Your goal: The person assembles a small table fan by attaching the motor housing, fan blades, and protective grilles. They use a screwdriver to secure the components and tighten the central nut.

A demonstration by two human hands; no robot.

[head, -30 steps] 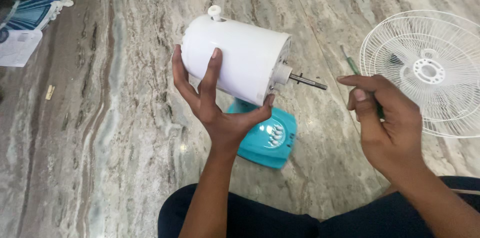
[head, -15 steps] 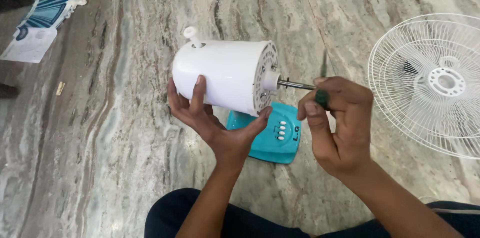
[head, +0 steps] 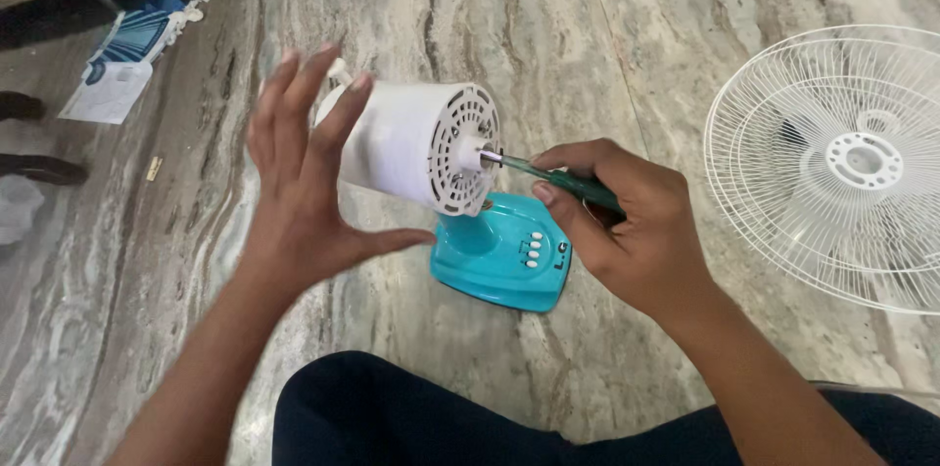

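Comparing with the frame half a second earlier, the left hand (head: pixel 299 182) is seen to have been lifted off the white motor housing (head: pixel 411 145): its fingers are now spread wide, with the palm held open just left of the housing and the fingertips blurred by motion, where before they were wrapped round the body. The right hand (head: pixel 627 226) has been kept closed round the green-handled screwdriver (head: pixel 558 179), whose tip has been brought against the short shaft (head: pixel 487 159) at the middle of the housing's slotted round face; earlier it was held slightly off to the right. The housing sits above the turquoise fan base (head: pixel 504 251), which rests on the veined marble floor (head: pixel 627 35) near the centre of the scene, with a row of small white buttons on its top. Whether the left palm still touches the housing cannot be told, and the neck joining housing to base is hidden behind the housing. The screwdriver's handle is mostly covered by the right fingers. The white wire fan guard (head: pixel 842 167) lies flat at the right and is cut off by the frame edge. At the far left a flat blue and white paper packet (head: pixel 122 69) lies on the floor; its print is too small to make out. Dark trousers (head: pixel 411 417) fill the near edge.
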